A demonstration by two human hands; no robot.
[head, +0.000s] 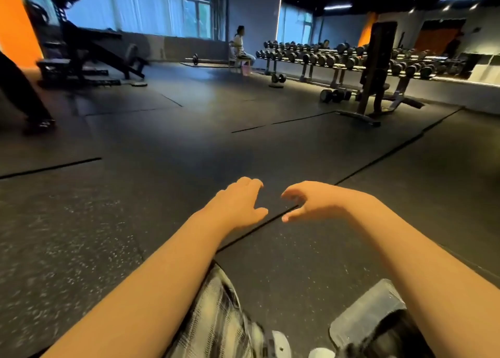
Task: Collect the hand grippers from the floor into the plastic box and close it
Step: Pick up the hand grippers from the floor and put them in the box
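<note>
Head view: the left hand (238, 206) and right hand (313, 200) reach out over the floor (162, 141), near each other but apart, fingers loosely curved and holding nothing. The clear box (365, 311) lies near right on the floor, partly behind the right forearm; dark shapes at it are too blurred to name. A dumbbell rack (338, 57) stands far right.

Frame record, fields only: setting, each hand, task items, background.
setting: gym, dark rubber floor
left hand: stretched forward, fingers loosely curled, holds nothing
right hand: stretched forward beside it, not touching it, holds nothing
plastic box: translucent plastic piece under the right forearm; box or lid, cannot tell
hand grippers: none clearly visible
background: dumbbell rack, seated person
</note>
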